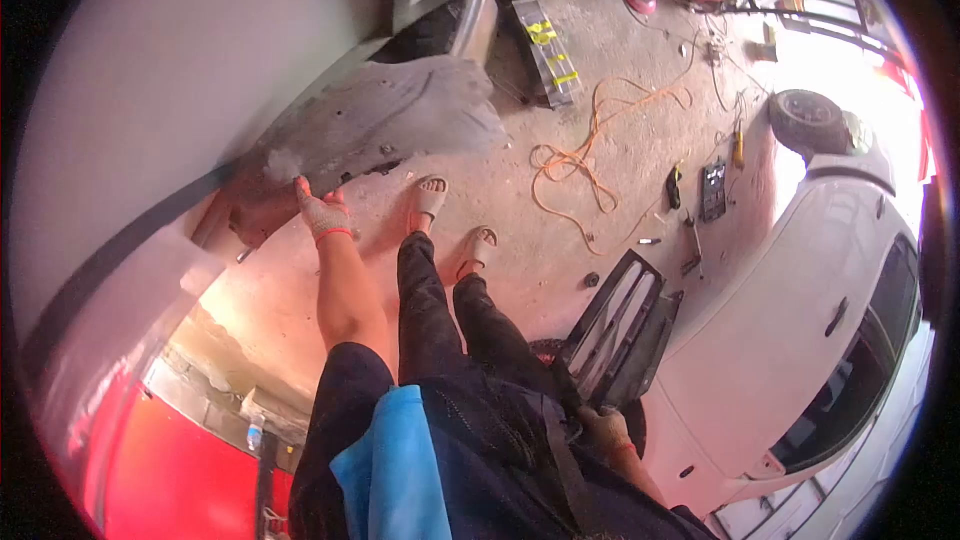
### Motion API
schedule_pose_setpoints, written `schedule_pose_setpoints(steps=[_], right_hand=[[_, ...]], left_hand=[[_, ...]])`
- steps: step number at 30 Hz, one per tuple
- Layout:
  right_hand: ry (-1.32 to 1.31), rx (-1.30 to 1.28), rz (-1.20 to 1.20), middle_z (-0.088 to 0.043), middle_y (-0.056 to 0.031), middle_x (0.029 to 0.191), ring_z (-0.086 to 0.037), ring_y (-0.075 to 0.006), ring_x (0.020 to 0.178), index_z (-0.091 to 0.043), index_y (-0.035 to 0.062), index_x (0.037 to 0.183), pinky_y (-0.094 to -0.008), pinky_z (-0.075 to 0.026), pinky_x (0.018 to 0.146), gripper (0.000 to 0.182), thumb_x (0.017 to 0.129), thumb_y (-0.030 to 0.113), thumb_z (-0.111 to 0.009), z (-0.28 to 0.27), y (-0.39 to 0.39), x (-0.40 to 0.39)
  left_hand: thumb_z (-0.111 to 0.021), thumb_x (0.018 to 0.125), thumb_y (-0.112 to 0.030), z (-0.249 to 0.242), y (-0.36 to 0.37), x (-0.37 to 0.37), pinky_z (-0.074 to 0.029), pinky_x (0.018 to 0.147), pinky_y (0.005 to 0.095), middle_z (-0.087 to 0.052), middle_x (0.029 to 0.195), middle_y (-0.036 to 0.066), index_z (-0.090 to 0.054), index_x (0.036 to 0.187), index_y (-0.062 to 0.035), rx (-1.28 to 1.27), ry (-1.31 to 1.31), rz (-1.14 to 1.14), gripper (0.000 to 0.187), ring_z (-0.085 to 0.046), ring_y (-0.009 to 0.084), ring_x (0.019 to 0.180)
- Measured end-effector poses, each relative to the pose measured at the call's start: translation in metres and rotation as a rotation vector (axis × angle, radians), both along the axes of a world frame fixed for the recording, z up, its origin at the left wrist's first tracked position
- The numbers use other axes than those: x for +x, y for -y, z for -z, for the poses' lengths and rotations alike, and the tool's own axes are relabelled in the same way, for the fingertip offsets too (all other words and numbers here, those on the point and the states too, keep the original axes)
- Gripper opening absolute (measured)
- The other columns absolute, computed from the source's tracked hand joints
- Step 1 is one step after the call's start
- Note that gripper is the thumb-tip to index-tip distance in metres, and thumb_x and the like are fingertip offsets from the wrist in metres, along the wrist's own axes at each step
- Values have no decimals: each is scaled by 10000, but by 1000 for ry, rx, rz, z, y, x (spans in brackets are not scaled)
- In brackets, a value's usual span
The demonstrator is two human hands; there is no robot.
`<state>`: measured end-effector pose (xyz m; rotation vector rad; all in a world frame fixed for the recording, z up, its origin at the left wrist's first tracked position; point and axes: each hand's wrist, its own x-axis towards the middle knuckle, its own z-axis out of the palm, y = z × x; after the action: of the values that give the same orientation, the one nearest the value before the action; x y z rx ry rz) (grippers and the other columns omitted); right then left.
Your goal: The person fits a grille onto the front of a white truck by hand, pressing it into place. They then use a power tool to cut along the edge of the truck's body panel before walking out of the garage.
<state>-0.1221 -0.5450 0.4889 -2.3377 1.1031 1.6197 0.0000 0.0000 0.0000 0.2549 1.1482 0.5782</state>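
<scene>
My left hand (325,214), in a fingertip-free work glove with a red cuff, is stretched out at the lower edge of a dusty grey sheet (385,110). Its thumb stands apart from the fingers, and nothing shows in its grip. Low on my right side, my gloved right hand (606,430) is closed at the near end of a black slatted grille (625,325), which looks like a car part. The grille hangs tilted beside my leg, close to a white car (760,330); my fingertips are partly hidden.
An orange cord (575,155) lies looped on the concrete floor. Beyond it are a black tool case (713,190), a loose wheel (808,122) and a long dark panel with yellow tape (546,52). A grey wall (200,70) rises on the left.
</scene>
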Motion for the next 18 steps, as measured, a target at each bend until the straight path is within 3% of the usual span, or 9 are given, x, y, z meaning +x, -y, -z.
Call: schedule_pose_setpoints(steps=[2, 3, 5, 8, 11, 12, 14, 17, 18], right_hand=[[166, -188, 489, -743, -211, 1129, -711, -291, 1051, -719, -58, 1158, -393, -521, 897, 610, 860, 471, -779, -58, -65, 15], [144, -142, 508, -743, -211, 1129, -711, -291, 1051, -719, -58, 1158, -393, -521, 897, 610, 860, 471, -779, -2, -43, 2], [134, -133, 267, -752, -191, 997, -721, -287, 952, -735, -66, 1032, -390, -526, 853, 533, 864, 439, -758, 22, 3, -50], [151, -147, 93, -746, -200, 957, -720, -310, 912, -731, -71, 1023, -396, -529, 844, 495, 869, 399, -734, 6, -30, -47], [140, -115, 206, -740, -227, 938, -721, -331, 909, -727, -75, 1017, -407, -530, 838, 470, 874, 372, -710, -15, -78, -29], [148, -114, 232, -740, -227, 938, -721, -331, 909, -727, -75, 1017, -407, -530, 838, 470, 874, 372, -710, -18, -76, -50], [404, -57, 133, -653, -272, 781, -670, -406, 767, -673, -63, 811, -463, -482, 729, 534, 850, 469, -707, 1, -63, -99], [549, -113, 87, -644, -284, 786, -643, -448, 790, -660, -58, 787, -499, -473, 741, 535, 853, 471, -700, 46, -41, -196], [572, -121, 128, -644, -284, 786, -643, -448, 790, -660, -58, 787, -499, -473, 741, 535, 853, 471, -700, 42, -50, -211]], left_hand=[[-711, 922, -527, -66, 25, 3, -527, 880, 449, -551, 1437, 18, -653, 1339, -194, -256, -502, 83, 537, -557, 194, 1198], [-711, 922, -527, -41, 4, -1, -527, 880, 449, -551, 1437, 18, -653, 1339, -194, -202, -514, 85, 537, -557, 194, 1198], [-704, 927, -510, -30, -3, -31, -503, 650, 335, -673, 1059, 42, -638, 1302, -167, -68, -624, 404, 512, -606, 190, 828], [-718, 921, -477, 1, 5, -69, -447, 549, 311, -621, 848, 36, -630, 1223, -128, -20, -611, 694, 470, -536, 194, 639], [-732, 917, -427, -16, 6, -94, -454, 528, 350, -562, 795, 41, -633, 1101, -94, 3, -760, 884, 392, -541, 183, 634], [-732, 917, -427, -34, 6, -99, -454, 528, 350, -562, 795, 41, -633, 1101, -94, 18, -753, 906, 392, -541, 183, 634], [-743, 910, -381, -72, 3, -95, -467, 528, 387, -565, 797, 41, -615, 948, -78, 76, -729, 1063, 331, -553, 168, 652], [-741, 908, -355, -59, -8, -99, -462, 489, 392, -544, 734, 47, -567, 890, -75, 207, -629, 1178, 331, -548, 170, 601], [-751, 899, -344, -90, -5, -87, -425, 432, 376, -528, 676, 31, -537, 849, -81, 194, -570, 1229, 343, -525, 181, 527]])
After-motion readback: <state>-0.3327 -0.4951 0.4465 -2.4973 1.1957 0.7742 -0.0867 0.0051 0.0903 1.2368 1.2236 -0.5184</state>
